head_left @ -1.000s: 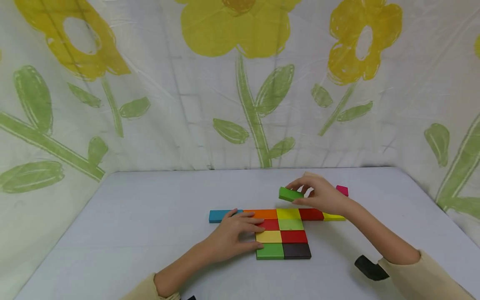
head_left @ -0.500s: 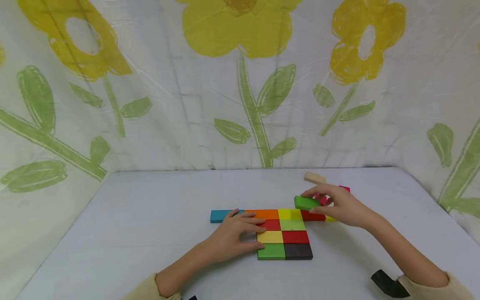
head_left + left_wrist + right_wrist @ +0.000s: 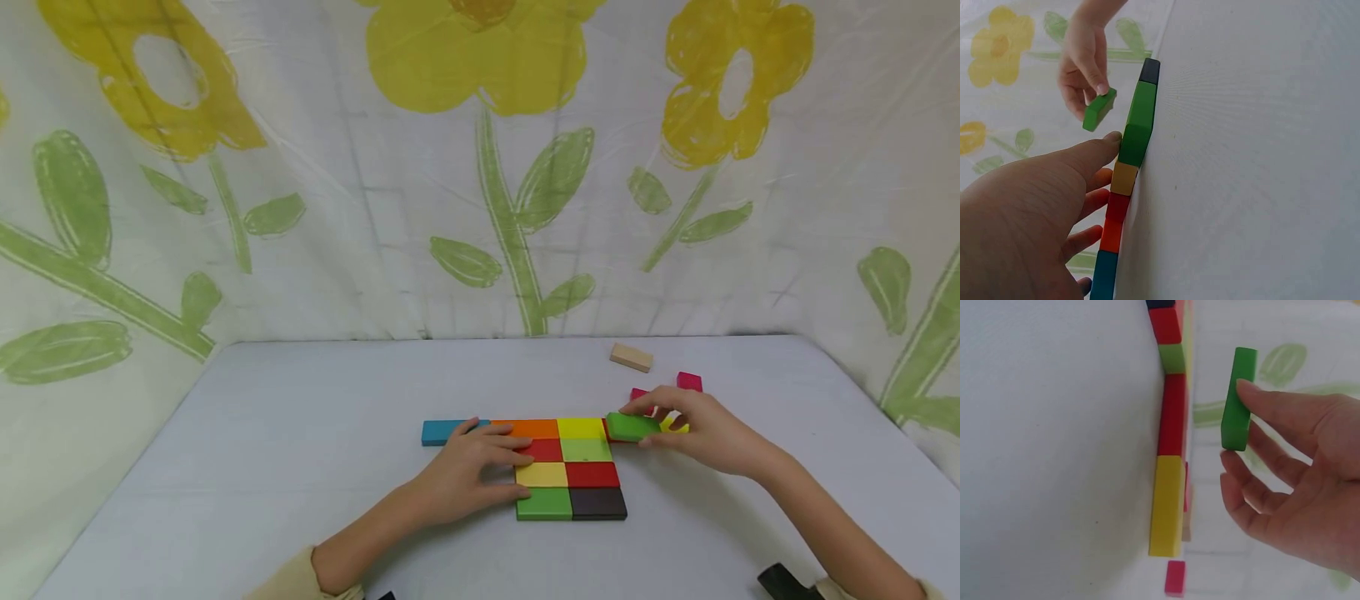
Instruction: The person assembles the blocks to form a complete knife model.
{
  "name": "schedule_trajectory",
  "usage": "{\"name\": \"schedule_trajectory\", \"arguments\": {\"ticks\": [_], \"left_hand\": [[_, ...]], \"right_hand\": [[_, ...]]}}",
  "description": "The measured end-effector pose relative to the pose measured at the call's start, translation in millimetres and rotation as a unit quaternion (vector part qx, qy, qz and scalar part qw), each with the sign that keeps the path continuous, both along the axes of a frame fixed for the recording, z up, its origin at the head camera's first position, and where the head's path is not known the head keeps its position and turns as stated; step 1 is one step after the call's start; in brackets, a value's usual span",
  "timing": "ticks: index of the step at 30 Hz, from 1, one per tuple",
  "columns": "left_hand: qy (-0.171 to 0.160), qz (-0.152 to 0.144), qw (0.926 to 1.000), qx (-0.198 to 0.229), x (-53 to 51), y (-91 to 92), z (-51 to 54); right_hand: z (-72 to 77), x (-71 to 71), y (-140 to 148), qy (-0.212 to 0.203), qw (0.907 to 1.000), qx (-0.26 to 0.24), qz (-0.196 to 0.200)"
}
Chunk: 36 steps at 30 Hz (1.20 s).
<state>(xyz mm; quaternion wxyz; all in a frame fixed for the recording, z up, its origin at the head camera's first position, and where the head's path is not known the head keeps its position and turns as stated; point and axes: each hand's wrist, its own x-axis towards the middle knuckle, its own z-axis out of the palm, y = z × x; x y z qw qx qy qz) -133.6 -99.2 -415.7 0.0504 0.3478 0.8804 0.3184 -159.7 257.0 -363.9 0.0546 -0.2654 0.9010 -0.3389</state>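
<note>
Flat coloured blocks lie side by side in a T-like layout. The far row runs from a blue block (image 3: 441, 432) through an orange block (image 3: 534, 429) and a bright yellow block (image 3: 580, 428) to a red block and a yellow block (image 3: 1166, 509). My right hand (image 3: 705, 427) pinches a green block (image 3: 632, 427) between thumb and fingers, held above the far row's red block (image 3: 1173, 415) and apart from it. My left hand (image 3: 461, 471) rests against the layout's left side, fingers spread, thumb touching the near green block (image 3: 545, 503). A dark block (image 3: 598, 503) sits beside that one.
Behind the right hand lie a plain wooden block (image 3: 632, 357) and two pink blocks, one pink block (image 3: 689, 382) farther right. A white table (image 3: 315, 400) bears everything, with a flower-printed cloth (image 3: 322, 275) behind it.
My right hand has carried the green block rightward and down, from behind the far row to over the red block. My left hand has stayed in place.
</note>
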Motion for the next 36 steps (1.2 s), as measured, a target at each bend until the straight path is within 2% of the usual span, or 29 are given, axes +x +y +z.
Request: {"name": "schedule_trajectory", "arguments": {"ticks": [11, 18, 28, 36], "left_hand": [[-0.002, 0.000, 1.0000, -0.002, -0.7, 0.4, -0.6], [-0.003, 0.000, 1.0000, 0.000, -0.9, 0.2, -2.0], [-0.001, -0.001, 1.0000, 0.003, -1.1, 0.2, -3.2], [-0.001, 0.000, 1.0000, 0.001, -0.9, -0.1, -1.9]], "right_hand": [[-9.3, 1.8, 4.8, -0.021, 0.9997, 0.005, -0.008], [-14.1, 1.4, 5.9, -0.017, 0.9998, 0.001, 0.011], [-17.2, 0.5, 4.3, -0.047, 0.9984, -0.010, 0.029], [-18.7, 1.5, 2.1, -0.052, 0.9982, -0.007, 0.028]]}}
